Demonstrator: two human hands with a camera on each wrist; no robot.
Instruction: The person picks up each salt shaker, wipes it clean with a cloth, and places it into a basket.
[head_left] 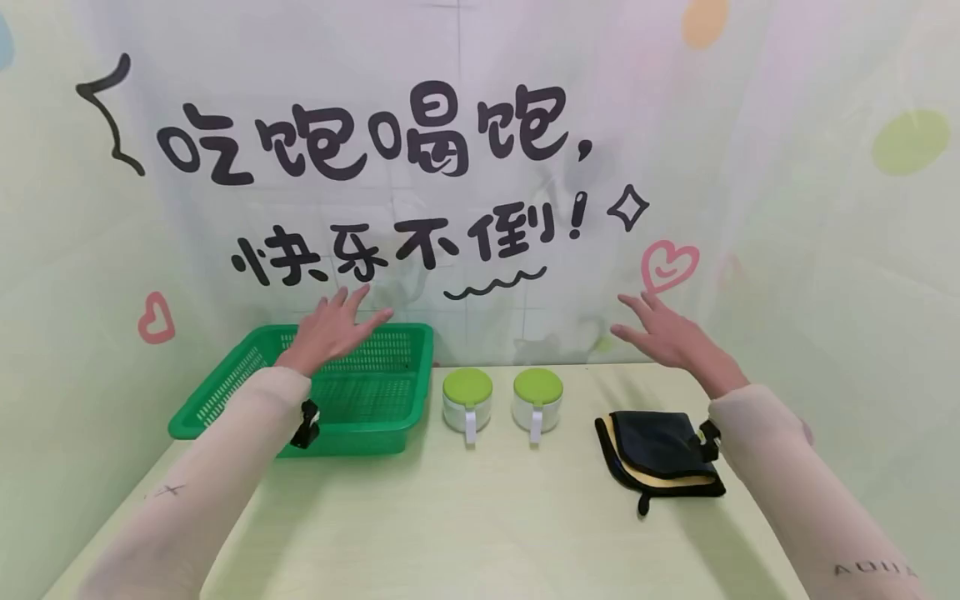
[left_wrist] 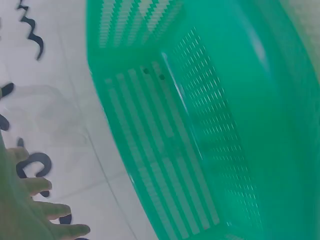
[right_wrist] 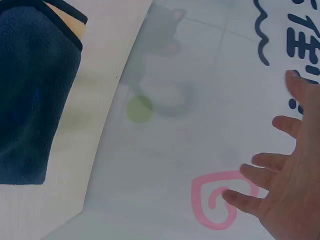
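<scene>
From my place I see nearest the left sleeve (head_left: 195, 492) and the right sleeve (head_left: 795, 492), stretched forward over the table (head_left: 465, 517). The left hand (head_left: 327, 332) and the right hand (head_left: 682, 337) are in the air, with fingers extended and spread apart, and neither has hold of anything.

Under the right arm, on the table, lies the folded towel (head_left: 652, 446), dark blue with black edging. In my judgement, a good lift from here would pinch all its folded layers together, so that it does not fall open. Farther in, near the middle, stand the left lidded mug (head_left: 467, 412) and the right lidded mug (head_left: 537, 412), apart from each other, handles toward me; I would keep the fingers well away from these handles. The green plastic basket (head_left: 367, 440) stands at the left, beneath the left hand. For carrying it level, I think two opposite rims should be held, because one-sided lifting could tilt it.

At the back is the printed wall sheet (head_left: 675, 108), with two lines of writing.

I count two hands, one towel, two mugs, each with one green lid, and one basket.
</scene>
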